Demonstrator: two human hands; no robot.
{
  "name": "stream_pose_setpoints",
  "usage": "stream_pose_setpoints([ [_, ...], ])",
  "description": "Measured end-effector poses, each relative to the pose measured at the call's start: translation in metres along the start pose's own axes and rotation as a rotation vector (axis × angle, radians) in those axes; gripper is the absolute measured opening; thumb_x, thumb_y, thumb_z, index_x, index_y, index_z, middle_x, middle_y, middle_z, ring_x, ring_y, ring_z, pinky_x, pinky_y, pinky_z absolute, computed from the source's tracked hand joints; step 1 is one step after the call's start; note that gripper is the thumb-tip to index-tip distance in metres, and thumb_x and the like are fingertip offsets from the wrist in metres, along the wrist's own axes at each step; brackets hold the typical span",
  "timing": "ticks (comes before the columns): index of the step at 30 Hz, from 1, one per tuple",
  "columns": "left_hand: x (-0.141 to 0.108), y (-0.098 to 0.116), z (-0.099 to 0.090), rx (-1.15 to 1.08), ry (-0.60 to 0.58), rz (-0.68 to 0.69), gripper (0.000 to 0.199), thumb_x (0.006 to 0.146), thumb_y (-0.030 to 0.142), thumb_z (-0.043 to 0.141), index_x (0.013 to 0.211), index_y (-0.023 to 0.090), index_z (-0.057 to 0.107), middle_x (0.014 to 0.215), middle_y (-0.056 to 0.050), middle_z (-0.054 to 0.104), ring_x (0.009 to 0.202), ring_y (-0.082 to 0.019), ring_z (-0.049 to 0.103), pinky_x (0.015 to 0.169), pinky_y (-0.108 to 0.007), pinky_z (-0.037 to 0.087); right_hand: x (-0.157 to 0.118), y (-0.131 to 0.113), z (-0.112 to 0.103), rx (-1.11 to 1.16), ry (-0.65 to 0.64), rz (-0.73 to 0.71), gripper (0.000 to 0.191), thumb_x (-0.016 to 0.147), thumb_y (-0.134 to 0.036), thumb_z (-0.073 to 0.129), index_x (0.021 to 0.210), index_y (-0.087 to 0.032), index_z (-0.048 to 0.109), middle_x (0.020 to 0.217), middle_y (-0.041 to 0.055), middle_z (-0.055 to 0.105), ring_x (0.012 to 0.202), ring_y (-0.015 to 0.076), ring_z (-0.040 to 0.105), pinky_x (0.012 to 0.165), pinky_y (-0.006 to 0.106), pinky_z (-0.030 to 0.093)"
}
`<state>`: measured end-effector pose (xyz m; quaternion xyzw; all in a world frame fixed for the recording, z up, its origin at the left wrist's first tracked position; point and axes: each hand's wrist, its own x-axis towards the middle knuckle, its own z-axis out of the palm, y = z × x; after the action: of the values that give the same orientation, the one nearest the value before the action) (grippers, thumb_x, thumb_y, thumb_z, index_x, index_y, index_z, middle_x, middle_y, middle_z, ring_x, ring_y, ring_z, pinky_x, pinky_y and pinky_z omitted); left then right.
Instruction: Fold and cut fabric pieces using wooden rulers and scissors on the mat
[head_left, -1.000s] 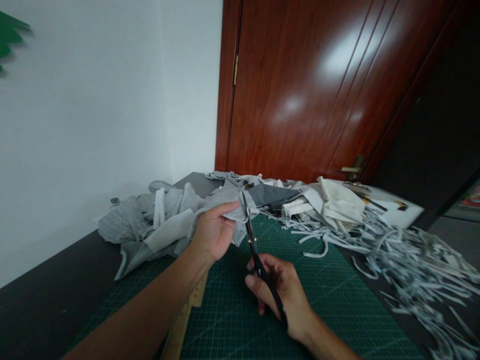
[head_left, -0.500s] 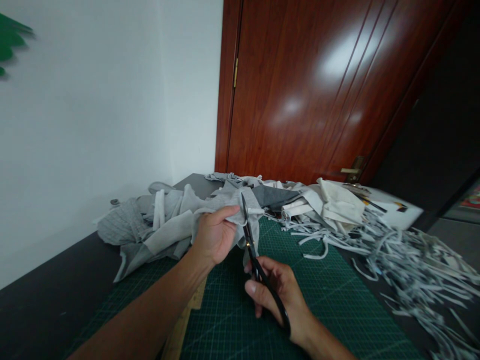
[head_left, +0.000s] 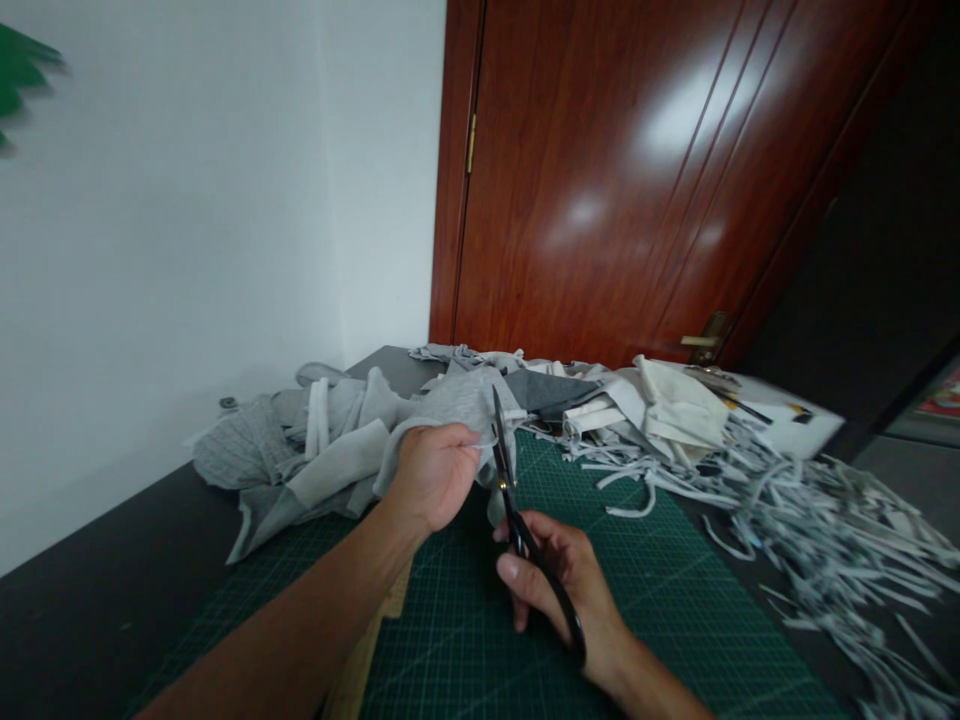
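My left hand (head_left: 436,470) pinches the edge of a light grey piece of fabric (head_left: 459,400) between thumb and fingers, raised above the mat. In my right hand (head_left: 559,580) is a pair of black scissors (head_left: 504,485), its handles gripped by the fingers and thumb. The blades point away from me, at the fabric's edge just right of my left fingertips, and look slightly apart. Part of the fabric hangs down behind the blades. Beneath both hands lies a green cutting mat (head_left: 645,600) with grid lines.
A wooden ruler (head_left: 358,665) lies partly under my left forearm. More grey fabric (head_left: 247,445) is heaped at the left. Folded cloth (head_left: 682,410) sits at the back right, beside a big pile of cut strips (head_left: 802,530). A wall and a brown door (head_left: 570,200) stand behind.
The scissors and my right hand have shifted slightly right. The fabric's right-hand edge by the blades has changed shape, and my left hand still pinches it.
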<state>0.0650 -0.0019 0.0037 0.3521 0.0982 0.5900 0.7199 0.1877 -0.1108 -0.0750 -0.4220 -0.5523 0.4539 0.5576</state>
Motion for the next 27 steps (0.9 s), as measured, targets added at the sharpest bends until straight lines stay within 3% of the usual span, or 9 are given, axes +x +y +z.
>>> stream_pose_setpoints([
  [12,-0.004,0.0061,0.0026,0.051,-0.139,-0.044,0.056,0.052,-0.002,0.063,0.102,0.019,0.076,0.102,-0.007,0.08,0.118,-0.036,0.073,0.102,-0.047,0.06,-0.0008,-0.0017,-0.0026,-0.04,0.011,0.005,0.053,0.079,-0.063,0.087,0.1,-0.018,0.068,0.063,-0.0074,0.051,0.047,0.0088,0.047,0.043,0.02,0.047],
  [20,-0.0023,0.0092,0.0038,0.07,-0.225,-0.004,0.069,0.053,-0.003,0.058,0.117,0.018,0.073,0.123,-0.007,0.078,0.128,-0.034,0.067,0.115,-0.049,0.052,-0.0016,0.005,-0.0045,-0.052,-0.003,0.001,0.053,0.076,-0.058,0.091,0.102,-0.017,0.069,0.066,-0.0068,0.052,0.049,0.0077,0.046,0.043,0.018,0.047],
  [27,-0.0035,0.0055,-0.001,0.063,-0.226,-0.025,0.07,0.054,-0.005,0.06,0.119,0.018,0.072,0.121,-0.006,0.078,0.133,-0.034,0.062,0.12,-0.053,0.045,-0.0001,0.0065,-0.0045,-0.045,0.024,-0.009,0.052,0.078,-0.059,0.089,0.101,-0.017,0.069,0.065,-0.0064,0.053,0.049,0.0078,0.047,0.043,0.019,0.048],
])
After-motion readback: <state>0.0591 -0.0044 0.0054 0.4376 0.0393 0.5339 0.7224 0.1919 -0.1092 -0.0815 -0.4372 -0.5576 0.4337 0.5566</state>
